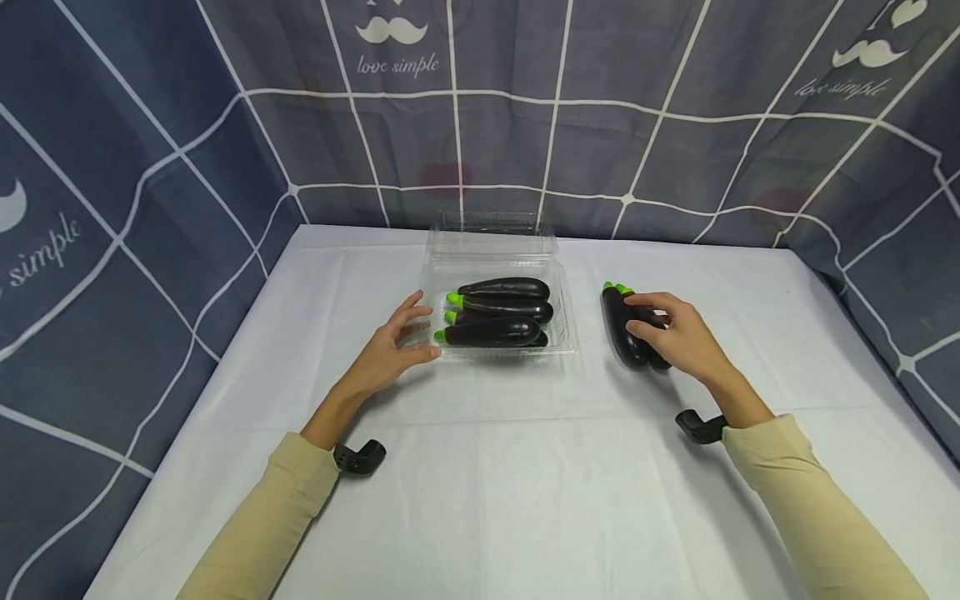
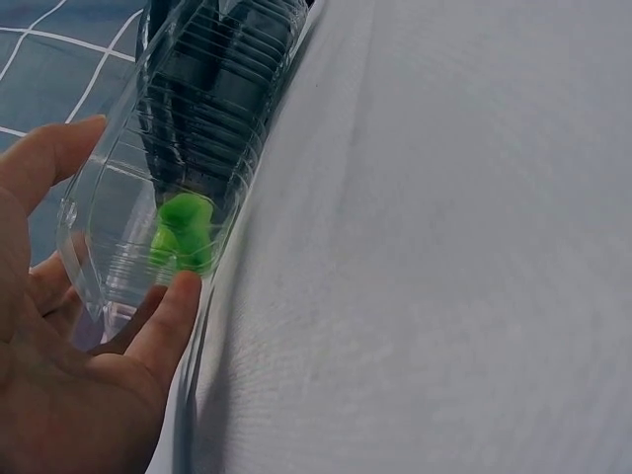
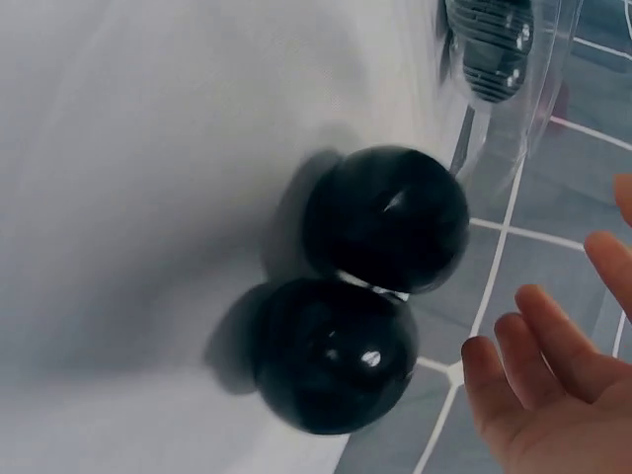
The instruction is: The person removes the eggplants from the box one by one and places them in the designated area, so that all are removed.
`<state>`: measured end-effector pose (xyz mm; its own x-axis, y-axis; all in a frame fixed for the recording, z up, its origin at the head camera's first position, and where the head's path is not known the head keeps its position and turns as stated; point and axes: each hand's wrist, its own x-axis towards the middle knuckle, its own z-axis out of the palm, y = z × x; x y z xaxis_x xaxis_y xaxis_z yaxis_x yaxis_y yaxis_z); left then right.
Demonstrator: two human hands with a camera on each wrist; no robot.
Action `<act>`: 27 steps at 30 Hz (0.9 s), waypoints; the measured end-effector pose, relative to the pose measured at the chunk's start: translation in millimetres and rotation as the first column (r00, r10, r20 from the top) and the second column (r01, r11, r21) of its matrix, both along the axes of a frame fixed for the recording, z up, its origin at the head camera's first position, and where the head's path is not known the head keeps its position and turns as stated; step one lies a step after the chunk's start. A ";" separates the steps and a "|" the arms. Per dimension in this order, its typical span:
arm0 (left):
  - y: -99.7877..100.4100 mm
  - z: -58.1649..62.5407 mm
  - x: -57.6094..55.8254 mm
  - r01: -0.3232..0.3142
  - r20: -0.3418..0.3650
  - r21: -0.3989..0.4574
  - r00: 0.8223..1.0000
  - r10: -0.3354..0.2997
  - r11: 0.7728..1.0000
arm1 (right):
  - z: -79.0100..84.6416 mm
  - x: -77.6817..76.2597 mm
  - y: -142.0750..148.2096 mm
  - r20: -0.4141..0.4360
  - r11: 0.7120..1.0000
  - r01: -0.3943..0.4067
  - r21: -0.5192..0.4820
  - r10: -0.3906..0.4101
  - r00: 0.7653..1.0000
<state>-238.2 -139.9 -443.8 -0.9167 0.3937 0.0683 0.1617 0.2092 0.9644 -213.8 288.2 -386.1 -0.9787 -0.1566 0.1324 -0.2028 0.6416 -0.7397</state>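
Note:
A clear plastic clamshell box [image 1: 566,329] stands with its lid folded back, several dark eggplants [image 1: 498,332] lying inside with green stem ends to the left. My left hand [image 1: 390,354] is at the box's left end, fingers spread and loosely bent. In the left wrist view, its thumb [image 2: 173,321] touches or nearly touches the box wall near the green stems. Right of the box, two more eggplants [image 1: 621,329] lie side by side on the cloth. Over them hovers my right hand [image 1: 686,337], fingers loosely bent. The right wrist view shows those fingers [image 3: 494,380] apart from the rounded eggplant ends [image 3: 336,355].
A white cloth [image 1: 480,500] covers the table. Dark grid-patterned curtains [image 1: 502,142] hang behind it and along both sides. The box's raised lid [image 1: 491,237] leans near the back edge. A black wrist device [image 1: 360,457] sits on each arm.

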 end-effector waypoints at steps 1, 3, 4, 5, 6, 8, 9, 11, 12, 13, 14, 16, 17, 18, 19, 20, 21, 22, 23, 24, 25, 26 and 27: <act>-0.2 0.0 -0.3 0.001 0.002 0.001 1.000 -0.001 1.000 | 0.2 -0.2 -1.4 0.002 1.000 -0.005 0.003 0.005 1.000; -1.0 -0.7 -0.5 0.008 0.001 0.005 1.000 -0.008 1.000 | 0.3 -0.5 -4.7 0.005 1.000 -0.018 0.006 0.018 1.000; -1.4 -1.0 -0.4 0.010 0.000 0.007 1.000 -0.010 1.000 | 0.4 -0.7 -6.8 0.007 1.000 -0.027 0.006 0.027 1.000; -1.8 -1.1 -0.2 0.010 -0.001 0.006 1.000 -0.010 1.000 | 0.7 -0.8 -9.0 0.007 0.999 -0.036 0.009 0.036 0.999; -2.2 -1.0 0.0 0.009 -0.002 0.005 1.000 -0.009 1.000 | 0.9 -1.0 -11.4 0.008 0.999 -0.048 0.007 0.048 0.999; -2.7 -1.1 0.2 0.007 -0.005 0.000 1.000 -0.007 1.000 | 2.4 -0.4 -16.7 0.017 0.998 -0.070 0.003 0.070 0.997; -2.6 -0.6 0.2 0.006 -0.006 -0.003 1.000 -0.006 1.000 | 3.5 0.3 -19.4 0.025 0.997 -0.082 -0.002 0.082 0.996; -1.9 0.1 -0.4 0.008 -0.008 -0.002 1.000 -0.008 1.000 | 6.1 2.2 -25.1 0.040 0.994 -0.105 -0.014 0.106 0.994; -1.4 -0.1 -1.1 0.011 -0.010 -0.001 1.000 -0.011 1.000 | 7.5 3.4 -28.2 0.044 0.993 -0.119 -0.019 0.120 0.992; -0.1 4.0 0.6 0.012 -0.001 -0.001 1.000 -0.012 1.000 | 9.4 5.0 -31.3 0.048 0.991 -0.131 -0.022 0.132 0.990; 0.2 3.7 0.1 0.012 -0.001 -0.001 1.000 -0.012 1.000 | 10.6 6.1 -34.5 0.044 0.989 -0.146 -0.025 0.147 0.988; 0.9 3.2 -0.4 0.011 -0.001 -0.003 1.000 -0.011 1.000 | 11.9 7.1 -40.6 0.022 0.984 -0.177 -0.025 0.177 0.984; 1.1 3.1 -0.5 0.008 0.000 -0.008 1.000 -0.008 1.000 | 12.0 7.1 -43.5 0.007 0.981 -0.191 -0.020 0.192 0.981; 1.3 3.3 -0.4 0.005 -0.001 -0.012 1.000 -0.005 1.000 | 12.1 7.4 -46.2 -0.009 0.978 -0.206 -0.015 0.206 0.979; 1.4 3.5 -0.3 0.004 -0.001 -0.018 1.000 -0.004 1.000 | 11.9 7.5 -48.7 -0.024 0.976 -0.216 -0.010 0.216 0.976; 0.6 -0.6 -2.3 0.004 -0.011 -0.018 1.000 -0.005 1.000 | 11.4 7.2 -51.3 -0.039 0.974 -0.226 -0.005 0.225 0.974; 0.6 -0.3 -2.2 0.006 -0.013 -0.018 1.000 -0.006 1.000 | 10.7 6.9 -53.7 -0.050 0.972 -0.235 -0.001 0.234 0.971; 0.5 0.4 -1.9 0.005 -0.014 -0.019 1.000 -0.005 1.000 | 10.3 6.9 -56.3 -0.058 0.970 -0.244 0.001 0.243 0.968; 0.3 0.6 -1.7 0.006 -0.014 -0.017 1.000 -0.006 1.000 | 9.5 7.0 -58.6 -0.061 0.968 -0.251 -0.005 0.250 0.966; 0.1 0.5 -1.6 0.007 -0.015 -0.017 1.000 -0.008 1.000 | 8.9 7.1 -61.1 -0.068 0.966 -0.259 -0.015 0.258 0.964; -0.2 0.2 -1.6 0.009 -0.014 -0.016 1.000 -0.010 1.000 | 8.1 7.1 -63.6 -0.072 0.963 -0.266 -0.028 0.264 0.962; -0.4 0.0 -1.6 0.010 -0.014 -0.015 1.000 -0.010 1.000 | 7.3 7.0 -66.3 -0.079 0.961 -0.274 -0.040 0.271 0.959; -0.6 -0.1 -1.6 0.009 -0.014 -0.018 1.000 -0.009 1.000 | 6.7 6.8 -68.8 -0.085 0.958 -0.282 -0.052 0.277 0.957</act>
<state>-239.8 -140.5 -443.8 -0.9120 0.4035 0.0739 0.1769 0.2244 0.9583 -207.0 219.4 -379.4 -0.8837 -0.4115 0.2229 -0.4245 0.5042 -0.7521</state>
